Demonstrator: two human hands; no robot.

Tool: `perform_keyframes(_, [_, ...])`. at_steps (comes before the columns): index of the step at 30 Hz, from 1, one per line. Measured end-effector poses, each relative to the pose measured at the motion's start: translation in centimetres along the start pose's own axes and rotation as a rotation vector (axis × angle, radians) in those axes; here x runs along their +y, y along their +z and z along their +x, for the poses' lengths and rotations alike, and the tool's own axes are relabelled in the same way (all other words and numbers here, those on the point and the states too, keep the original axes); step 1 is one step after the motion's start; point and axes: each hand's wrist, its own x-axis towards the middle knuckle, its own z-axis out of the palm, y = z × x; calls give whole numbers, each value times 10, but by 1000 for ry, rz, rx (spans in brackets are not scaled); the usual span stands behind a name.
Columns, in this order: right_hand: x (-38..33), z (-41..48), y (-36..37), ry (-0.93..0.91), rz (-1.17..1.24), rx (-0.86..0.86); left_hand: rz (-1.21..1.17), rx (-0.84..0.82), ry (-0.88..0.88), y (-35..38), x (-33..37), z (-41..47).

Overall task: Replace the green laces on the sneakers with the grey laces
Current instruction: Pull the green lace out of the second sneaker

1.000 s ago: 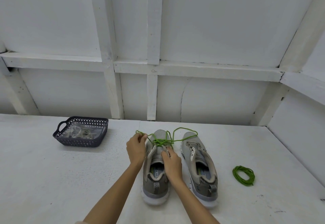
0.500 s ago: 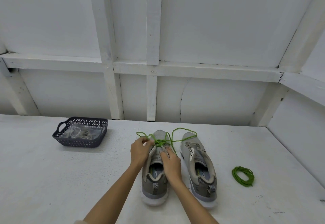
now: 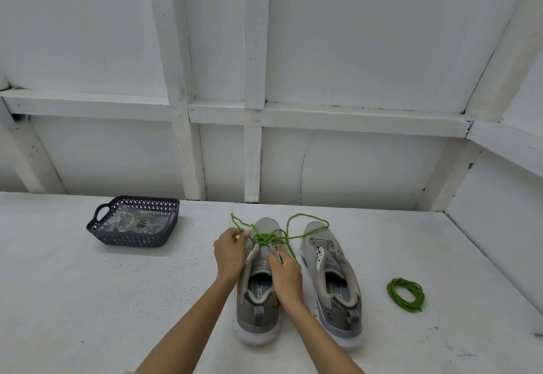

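Two grey sneakers stand side by side on the white table, toes away from me. The left sneaker (image 3: 258, 306) still carries a green lace (image 3: 266, 237) tangled loosely over its front, with loops trailing onto the right sneaker (image 3: 335, 282), which has no lace. My left hand (image 3: 230, 251) pinches the green lace at the shoe's left side. My right hand (image 3: 286, 273) grips the right eyelet edge of the left sneaker. A second green lace (image 3: 406, 295) lies coiled on the table to the right.
A dark perforated basket (image 3: 133, 237) stands at the back left with clear bags of greyish laces inside. A white panelled wall rises just behind the table, and a side wall closes in at the right.
My left hand has moved slightly right, closer to the shoe, along the green lace. The lace loops have shifted a little. My right hand stays at the eyelets.
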Motion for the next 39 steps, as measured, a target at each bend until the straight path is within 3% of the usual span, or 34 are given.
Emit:
perform_keyframes(3, [0, -1, -1, 15, 2, 0, -128, 107, -28, -3, 10, -1])
perform_keyframes(8, [-4, -3, -2, 4, 18, 4, 103, -204, -28, -2, 1, 6])
perform_keyframes(11, [-3, -2, 2, 25, 10, 0, 35, -58, 45, -2, 5, 4])
perform_keyframes(14, [-2, -2, 2, 42, -16, -3, -74, 94, 11, -4, 13, 2])
perform_keyframes(19, [-4, -2, 1, 20, -7, 16, 86, -150, 26, -1, -3, 2])
perform_keyframes(21, [-4, -3, 0, 21, -12, 11, 89, -106, 31, 0, -3, 0])
perform_keyframes(25, [-5, -3, -2, 15, -1, 9, -41, 136, -1, -1, 12, -3])
perform_keyframes(31, [-4, -4, -2, 18, -6, 20, 30, -136, 23, 1, 5, -5])
perform_keyframes(36, [-7, -5, -6, 14, 6, 11, -90, 108, 13, -2, 17, -5])
perform_keyframes(39, [-8, -5, -4, 10, 14, 12, -76, 10, 12, -2, 9, -4])
